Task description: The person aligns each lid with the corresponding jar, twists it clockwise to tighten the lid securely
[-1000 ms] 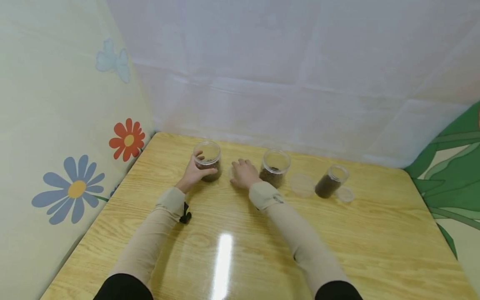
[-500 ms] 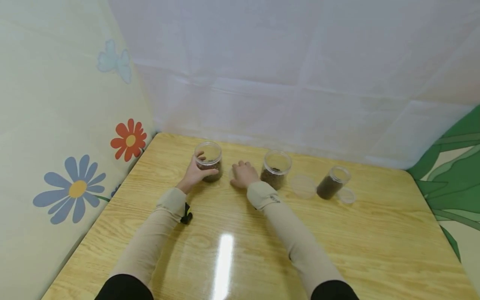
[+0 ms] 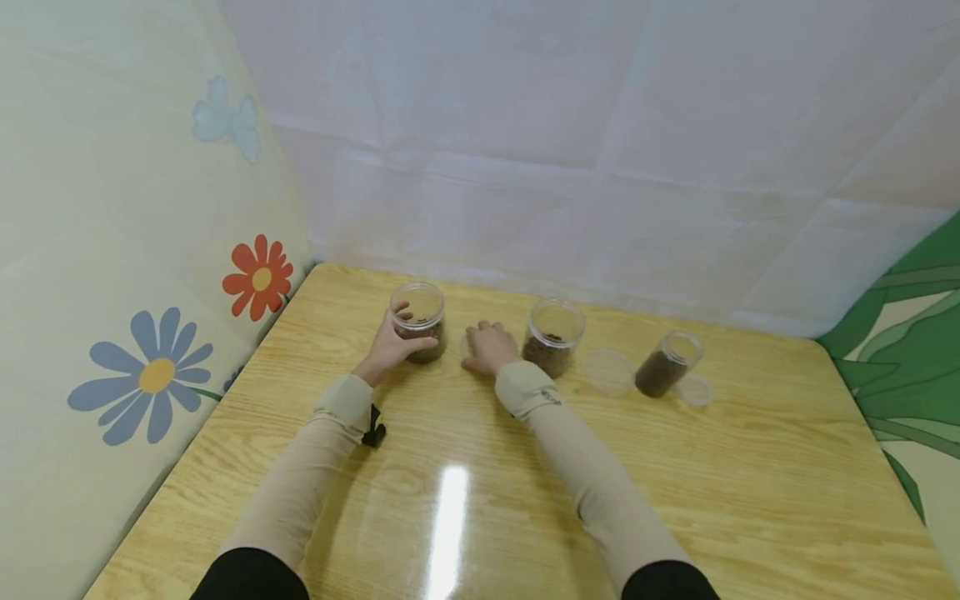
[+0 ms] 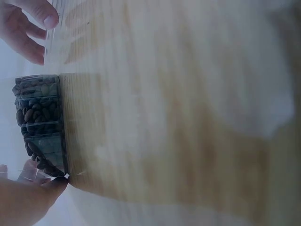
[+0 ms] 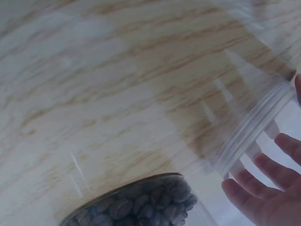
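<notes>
Left hand (image 3: pixel 392 343): curled round the leftmost jar (image 3: pixel 429 353)
Right hand (image 3: pixel 491 348): fingertips curled on the clear lid (image 5: pixel 254 125) — just right of that jar
Counter (image 3: pixel 517 517): back edge near — wide surface in front

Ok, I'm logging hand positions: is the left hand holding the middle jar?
No, the left hand holds the leftmost jar, while the middle jar stands apart from it.

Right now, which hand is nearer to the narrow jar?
Right. The right hand touches a clear lid left of the narrow jar; the left hand grips the leftmost jar, farther away.
</notes>
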`<state>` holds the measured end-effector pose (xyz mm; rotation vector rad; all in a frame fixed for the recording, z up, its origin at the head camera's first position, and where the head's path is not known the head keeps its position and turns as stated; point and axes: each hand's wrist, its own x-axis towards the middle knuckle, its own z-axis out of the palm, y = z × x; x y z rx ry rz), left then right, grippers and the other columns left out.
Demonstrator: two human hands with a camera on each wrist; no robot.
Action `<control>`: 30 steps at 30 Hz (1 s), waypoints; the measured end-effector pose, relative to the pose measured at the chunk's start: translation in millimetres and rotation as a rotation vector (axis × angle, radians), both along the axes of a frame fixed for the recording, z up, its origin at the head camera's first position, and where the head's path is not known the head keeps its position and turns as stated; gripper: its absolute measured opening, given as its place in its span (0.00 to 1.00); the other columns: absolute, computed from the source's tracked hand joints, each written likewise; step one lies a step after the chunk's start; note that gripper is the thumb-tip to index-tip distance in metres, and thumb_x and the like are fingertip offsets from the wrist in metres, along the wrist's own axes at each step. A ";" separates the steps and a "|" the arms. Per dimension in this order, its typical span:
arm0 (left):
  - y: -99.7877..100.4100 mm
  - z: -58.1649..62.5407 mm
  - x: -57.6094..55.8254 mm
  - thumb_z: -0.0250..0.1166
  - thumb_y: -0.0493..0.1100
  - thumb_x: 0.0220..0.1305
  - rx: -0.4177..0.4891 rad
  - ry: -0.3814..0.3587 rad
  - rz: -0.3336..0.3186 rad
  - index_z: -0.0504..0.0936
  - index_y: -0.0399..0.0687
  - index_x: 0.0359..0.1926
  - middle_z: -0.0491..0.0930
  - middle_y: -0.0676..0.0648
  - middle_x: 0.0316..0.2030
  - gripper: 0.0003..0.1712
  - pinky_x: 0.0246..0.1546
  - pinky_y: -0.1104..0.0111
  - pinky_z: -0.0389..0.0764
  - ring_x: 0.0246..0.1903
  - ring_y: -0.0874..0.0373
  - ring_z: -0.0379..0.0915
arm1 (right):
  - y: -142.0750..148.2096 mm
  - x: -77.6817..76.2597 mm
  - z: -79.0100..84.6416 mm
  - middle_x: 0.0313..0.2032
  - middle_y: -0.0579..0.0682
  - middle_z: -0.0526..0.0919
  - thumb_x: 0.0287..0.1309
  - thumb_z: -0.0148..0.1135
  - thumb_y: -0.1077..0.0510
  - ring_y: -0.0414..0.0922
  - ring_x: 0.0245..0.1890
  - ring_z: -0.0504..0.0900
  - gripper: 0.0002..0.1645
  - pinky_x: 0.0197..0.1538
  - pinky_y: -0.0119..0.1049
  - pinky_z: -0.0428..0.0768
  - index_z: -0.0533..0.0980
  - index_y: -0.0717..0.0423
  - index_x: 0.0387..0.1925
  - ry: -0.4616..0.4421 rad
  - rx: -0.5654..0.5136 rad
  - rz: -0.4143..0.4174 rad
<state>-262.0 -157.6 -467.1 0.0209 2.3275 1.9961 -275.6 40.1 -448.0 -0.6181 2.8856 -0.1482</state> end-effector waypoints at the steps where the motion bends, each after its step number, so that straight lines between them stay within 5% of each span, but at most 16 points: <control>1: 0.1 0.1 0.2 0.72 0.40 0.47 0.001 0.000 0.000 0.48 0.46 0.67 0.55 0.37 0.62 0.52 0.59 0.55 0.59 0.60 0.44 0.54 | 0.3 0.1 0.5 0.57 0.58 0.68 0.53 0.62 0.43 0.56 0.55 0.66 0.38 0.55 0.49 0.68 0.65 0.57 0.61 -0.002 -0.002 0.000; 7: 0.5 5.5 4.2 0.72 0.38 0.46 0.030 -0.020 -0.015 0.47 0.45 0.67 0.53 0.36 0.63 0.53 0.60 0.54 0.57 0.61 0.43 0.51 | 1.8 0.9 1.4 0.55 0.58 0.69 0.52 0.63 0.43 0.56 0.53 0.68 0.38 0.53 0.49 0.70 0.66 0.57 0.60 0.010 -0.012 0.007; 15: 4.5 28.1 22.6 0.69 0.35 0.49 0.019 -0.049 -0.052 0.44 0.40 0.68 0.50 0.33 0.65 0.52 0.61 0.53 0.54 0.63 0.41 0.49 | 3.2 0.0 -1.3 0.55 0.58 0.70 0.51 0.63 0.42 0.57 0.52 0.68 0.38 0.51 0.49 0.71 0.67 0.57 0.60 0.024 -0.004 0.009; 30: 2.7 30.7 30.0 0.70 0.34 0.48 -0.004 -0.031 -0.058 0.46 0.37 0.67 0.51 0.31 0.63 0.52 0.61 0.53 0.55 0.62 0.40 0.50 | 4.0 6.2 -0.4 0.54 0.58 0.70 0.50 0.64 0.42 0.57 0.53 0.68 0.38 0.53 0.50 0.69 0.68 0.58 0.58 0.023 -0.009 0.022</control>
